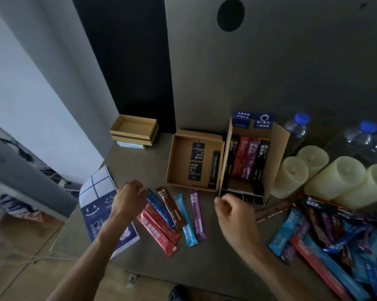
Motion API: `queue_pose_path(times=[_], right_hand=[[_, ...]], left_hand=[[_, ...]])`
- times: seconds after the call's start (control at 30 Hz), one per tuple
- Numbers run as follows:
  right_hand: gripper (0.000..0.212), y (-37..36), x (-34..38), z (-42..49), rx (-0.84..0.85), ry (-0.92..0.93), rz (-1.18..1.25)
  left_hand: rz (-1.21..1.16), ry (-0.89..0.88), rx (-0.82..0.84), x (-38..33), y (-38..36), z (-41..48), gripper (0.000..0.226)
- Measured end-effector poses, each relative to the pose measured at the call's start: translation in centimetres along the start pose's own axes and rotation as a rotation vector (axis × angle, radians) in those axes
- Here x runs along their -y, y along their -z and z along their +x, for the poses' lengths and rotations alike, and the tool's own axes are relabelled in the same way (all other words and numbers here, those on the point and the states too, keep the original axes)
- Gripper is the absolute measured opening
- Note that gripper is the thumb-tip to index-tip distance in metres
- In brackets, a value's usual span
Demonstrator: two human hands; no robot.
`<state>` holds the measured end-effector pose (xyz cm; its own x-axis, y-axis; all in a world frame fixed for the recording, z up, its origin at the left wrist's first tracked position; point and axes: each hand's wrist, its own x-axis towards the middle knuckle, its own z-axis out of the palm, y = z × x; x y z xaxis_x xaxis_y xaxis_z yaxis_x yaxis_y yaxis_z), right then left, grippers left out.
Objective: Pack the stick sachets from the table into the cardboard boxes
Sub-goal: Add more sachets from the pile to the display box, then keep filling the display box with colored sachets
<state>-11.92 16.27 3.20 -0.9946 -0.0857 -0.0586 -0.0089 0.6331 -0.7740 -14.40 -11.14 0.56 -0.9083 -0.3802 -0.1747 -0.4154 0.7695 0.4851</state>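
At the near centre of a table [207, 266], the left hand [130, 197] hovers with curled fingers over the far ends of a fan of six stick sachets [186, 222] lying flat. Its fingertips meet the dark blue sachet [159, 208], but whether they pinch it cannot be told. To the right, the right hand [229, 210] hangs loosely curled and seems to grasp nothing.

Just beyond the fan sit two open cardboard boxes. The shallow box [175, 161] holds black cards and one dark sachet along its right wall. The taller box [275, 157], touching its right side, holds several sachets [246, 159] leaning upright. A large heap of loose sachets [335, 235] fills the near right corner. Pale candles [292, 177] stand beside the taller box.

The likely risk: the fanned sachets overlap, so lifting one by its tip may drag neighbours askew. Pushing more into the taller box could topple the leaning sachets or nudge the box against the candles.
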Motion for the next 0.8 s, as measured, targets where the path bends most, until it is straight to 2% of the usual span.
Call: queue_pose_path(times=[0.1,0.17,0.3,0.53,0.73,0.8], right_hand=[[0.011,-4.0,1.6,-1.1,0.248,0.046,-0.086],[0.018,-6.4,2.2,-0.5,0.291,0.057,-0.177],[0.036,-9.0,2.8,0.3,0.288,0.032,-0.299],[0.038,-9.0,2.4,0.6,0.304,0.015,-0.301],[0.023,-7.8,1.7,0.2,0.293,0.027,-0.267],[0.012,-7.0,1.5,0.2,0.277,-0.017,-0.156]], left_hand=[[0.054,-0.113,0.028,-0.1,-0.2,0.6,0.026],[0.083,-0.185,0.076,-0.8,-0.6,0.7,0.023],[0.076,-0.16,0.136,-1.4,-1.6,1.0,0.018],[-0.027,-0.07,0.121,-0.7,-1.5,1.0,0.01],[-0.286,-0.01,0.151,-1.0,-0.2,-0.4,0.009],[-0.418,0.016,0.175,-1.7,0.4,-1.1,0.011]])
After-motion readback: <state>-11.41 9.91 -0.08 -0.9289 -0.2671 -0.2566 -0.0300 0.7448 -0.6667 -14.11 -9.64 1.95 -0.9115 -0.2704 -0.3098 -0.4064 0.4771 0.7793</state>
